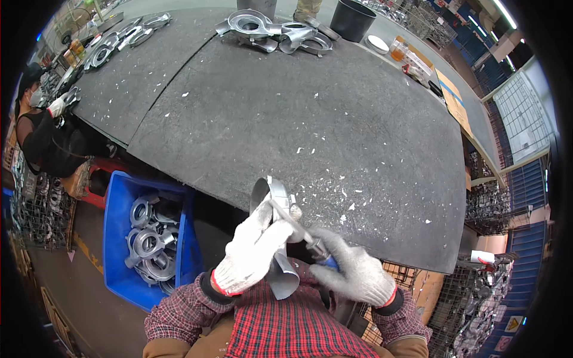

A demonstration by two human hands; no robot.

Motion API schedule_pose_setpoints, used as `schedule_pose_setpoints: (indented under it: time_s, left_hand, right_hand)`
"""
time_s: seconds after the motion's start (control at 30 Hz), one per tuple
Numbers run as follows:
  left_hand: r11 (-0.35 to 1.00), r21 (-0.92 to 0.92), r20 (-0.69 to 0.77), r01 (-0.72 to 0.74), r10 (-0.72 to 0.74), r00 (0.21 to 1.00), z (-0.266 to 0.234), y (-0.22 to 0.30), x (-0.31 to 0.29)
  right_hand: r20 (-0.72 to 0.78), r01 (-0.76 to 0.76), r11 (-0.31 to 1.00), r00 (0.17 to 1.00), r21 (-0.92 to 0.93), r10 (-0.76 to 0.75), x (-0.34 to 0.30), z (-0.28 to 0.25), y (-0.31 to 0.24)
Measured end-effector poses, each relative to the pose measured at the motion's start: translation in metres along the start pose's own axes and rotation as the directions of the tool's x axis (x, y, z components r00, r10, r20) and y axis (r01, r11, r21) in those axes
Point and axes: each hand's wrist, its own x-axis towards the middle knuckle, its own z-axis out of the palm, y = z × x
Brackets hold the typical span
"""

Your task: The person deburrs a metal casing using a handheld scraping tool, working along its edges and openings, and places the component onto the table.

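My left hand (253,250), in a white knit glove with a red cuff edge, grips a silvery metal casting (283,277) at the table's near edge. The casting is curved, with a flared end pointing down toward my apron. My right hand (355,269), also gloved and slightly blurred, is closed around the blue handle of a file (293,222). Its long grey blade lies across the casting, its far end close to my left fingers. Part of the casting is hidden behind my left glove.
Small white flakes lie scattered on the dark tabletop (239,119). A blue bin (113,238) of similar castings stands on the floor at left. More castings (250,25) sit at the far edge, near a black bucket (352,21). A co-worker (48,131) sits at far left.
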Motion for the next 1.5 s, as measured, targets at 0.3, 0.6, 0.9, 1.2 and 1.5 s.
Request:
schedule_pose_setpoints:
  time_s: [0.3,0.6,0.9,1.2,1.5]
  left_hand:
    - [0.985,0.173,0.14,0.024,-0.049,0.989,-0.027,-0.004,0.005]
    - [0.949,-0.203,0.241,0.241,-0.19,0.952,-0.038,0.015,0.006]
    - [0.941,-0.248,0.253,0.229,-0.165,0.953,-0.034,0.011,0.006]
    - [0.971,-0.075,0.244,0.227,-0.203,0.948,-0.025,0.014,0.007]
    - [0.963,-0.183,0.218,0.2,-0.159,0.963,-0.029,0.01,-0.001]
  right_hand:
    - [-0.118,0.039,0.983,0.991,-0.177,-0.06,0.007,0.002,-0.002]
    - [-0.061,0.144,0.91,0.982,-0.39,-0.181,-0.002,-0.003,-0.003]
    - [-0.059,0.129,0.904,0.984,-0.408,-0.167,-0.013,-0.005,0.001]
    - [-0.05,0.175,0.914,0.977,-0.366,-0.207,-0.012,0.003,-0.001]
    - [-0.138,0.163,0.901,0.962,-0.402,-0.236,-0.007,0.0,-0.003]
